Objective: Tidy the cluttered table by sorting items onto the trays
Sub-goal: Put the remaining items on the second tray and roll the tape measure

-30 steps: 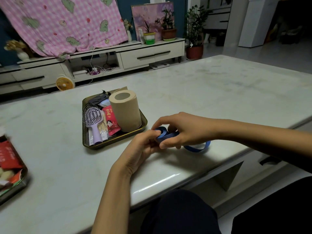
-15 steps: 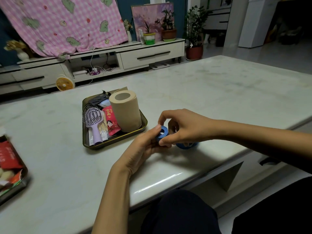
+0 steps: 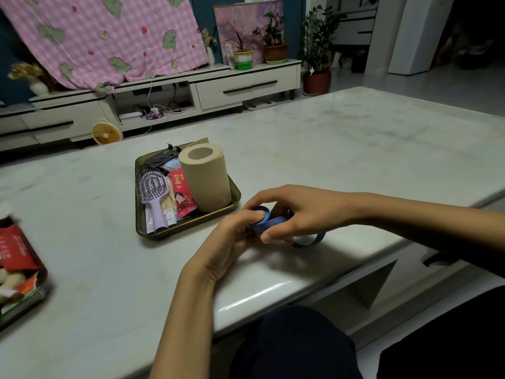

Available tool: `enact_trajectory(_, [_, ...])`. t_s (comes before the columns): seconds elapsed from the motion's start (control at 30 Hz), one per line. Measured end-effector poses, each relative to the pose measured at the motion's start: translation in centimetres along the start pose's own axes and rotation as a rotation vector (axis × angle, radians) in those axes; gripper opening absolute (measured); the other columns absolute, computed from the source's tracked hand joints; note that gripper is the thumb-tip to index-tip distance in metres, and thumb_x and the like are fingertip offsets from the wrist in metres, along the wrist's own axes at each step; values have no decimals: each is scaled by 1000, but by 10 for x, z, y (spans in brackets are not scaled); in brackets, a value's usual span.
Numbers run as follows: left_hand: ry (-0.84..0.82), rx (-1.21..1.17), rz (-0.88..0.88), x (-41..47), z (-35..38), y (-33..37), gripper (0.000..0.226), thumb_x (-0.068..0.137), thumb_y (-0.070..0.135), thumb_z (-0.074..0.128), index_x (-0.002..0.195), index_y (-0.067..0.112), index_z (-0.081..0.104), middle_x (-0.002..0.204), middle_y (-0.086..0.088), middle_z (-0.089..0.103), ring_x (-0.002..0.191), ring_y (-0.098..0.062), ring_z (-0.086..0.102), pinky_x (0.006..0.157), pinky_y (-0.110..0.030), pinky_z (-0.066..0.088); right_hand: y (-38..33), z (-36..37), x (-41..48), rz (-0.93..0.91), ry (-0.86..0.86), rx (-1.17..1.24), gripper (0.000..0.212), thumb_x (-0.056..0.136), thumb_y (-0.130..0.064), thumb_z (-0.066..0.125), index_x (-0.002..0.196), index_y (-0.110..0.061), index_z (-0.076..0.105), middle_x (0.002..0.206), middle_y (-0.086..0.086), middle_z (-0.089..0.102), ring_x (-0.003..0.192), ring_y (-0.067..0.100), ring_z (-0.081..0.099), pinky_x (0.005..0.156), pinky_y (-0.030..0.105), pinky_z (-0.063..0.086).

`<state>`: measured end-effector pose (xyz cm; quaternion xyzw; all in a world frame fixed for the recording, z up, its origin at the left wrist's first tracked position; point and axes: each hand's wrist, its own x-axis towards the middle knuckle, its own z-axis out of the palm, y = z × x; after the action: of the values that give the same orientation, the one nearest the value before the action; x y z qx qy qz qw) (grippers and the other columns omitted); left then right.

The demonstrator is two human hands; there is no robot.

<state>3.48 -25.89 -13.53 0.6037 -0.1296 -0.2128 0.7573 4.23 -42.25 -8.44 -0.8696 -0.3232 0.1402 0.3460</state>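
A dim living room with a pale marble table (image 3: 328, 149). Near its front edge, just beside the tray (image 3: 188, 231), both hands work on a blue ribbon (image 3: 266, 222). The left hand (image 3: 232, 239) pinches the wound coil and the right hand (image 3: 303, 212) curls around it, probably to roll it compact for storing. One loose loop trails out. A roll (image 3: 205, 179), a brush (image 3: 153, 187) and a red packet (image 3: 182, 194) fill the tray. The packet carries Chinese characters, too small to read. A second tray (image 3: 41, 292) sits far left.
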Motion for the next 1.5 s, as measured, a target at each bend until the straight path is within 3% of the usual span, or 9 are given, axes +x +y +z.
enact_trajectory(0.07, [-18, 17, 25, -2, 1, 1, 27, 73, 22, 50, 90, 8, 66, 84, -14, 71, 78, -20, 66, 73, -24, 55, 0, -2, 0, -3, -32, 107, 37, 82, -14, 70, 113, -27, 57, 79, -15, 67, 63, 5, 62, 59, 11, 45])
enact_trajectory(0.33, [-33, 54, 29, -4, 1, 2, 20, 72, 30, 59, 75, 19, 76, 75, -7, 69, 75, -18, 64, 77, -25, 54, 3, -5, 0, 65, -35, 202, 31, 79, -22, 73, 105, -27, 57, 66, 6, 67, 48, 33, 54, 41, 27, 47])
enact_trajectory(0.53, [-19, 78, 7, 0, 2, 3, 36, 73, 52, 61, 87, 23, 77, 88, -8, 70, 86, -18, 63, 78, -23, 54, 2, 0, 0, 43, 211, -127, 36, 71, -39, 77, 89, -19, 53, 55, -8, 62, 46, 2, 53, 45, 10, 38])
enact_trajectory(0.83, [10, 49, 20, 3, -4, -4, 28, 79, 34, 59, 87, 13, 74, 88, -6, 70, 81, -12, 66, 74, -21, 55, 7, 4, -1, -44, 324, -460, 35, 77, -42, 69, 89, -25, 41, 54, -16, 44, 52, 2, 45, 51, 26, 30])
enact_trajectory(0.93, [52, 9, 30, 4, -4, -3, 28, 78, 27, 67, 95, 5, 66, 85, -11, 68, 77, -16, 67, 70, -23, 56, 8, 4, 0, -28, 307, -449, 37, 77, -46, 69, 97, -23, 47, 55, -14, 47, 53, 3, 46, 51, 25, 32])
enact_trajectory(1.03, [100, -68, 14, 6, -3, -1, 31, 82, 29, 52, 97, 4, 61, 74, -11, 67, 69, -19, 67, 68, -28, 57, 9, -3, 1, -5, 249, -305, 36, 80, -41, 68, 106, -20, 54, 51, -12, 53, 49, 2, 50, 51, 15, 35])
enact_trajectory(1.17, [146, -117, 3, 5, -2, 1, 27, 92, 22, 41, 91, 4, 61, 62, -9, 65, 63, -19, 67, 60, -27, 56, 10, -29, 2, 23, 160, -254, 15, 86, -34, 62, 85, -19, 63, 52, -6, 61, 46, 3, 51, 51, 11, 38])
enact_trajectory(1.33, [169, -120, 12, 5, -2, 0, 31, 71, 28, 54, 88, 4, 63, 63, -7, 65, 63, -18, 67, 62, -25, 56, 23, -59, -3, 67, 218, -304, 19, 82, -32, 67, 68, -19, 67, 53, 0, 60, 45, 5, 47, 50, 17, 39])
enact_trajectory(1.5, [232, -204, 31, 7, -4, -1, 30, 68, 28, 56, 88, 5, 62, 58, -7, 64, 61, -19, 68, 56, -25, 56, 36, -83, -13, 161, 310, -88, 29, 69, -44, 72, 62, -16, 72, 55, 4, 51, 51, 7, 40, 46, 16, 32])
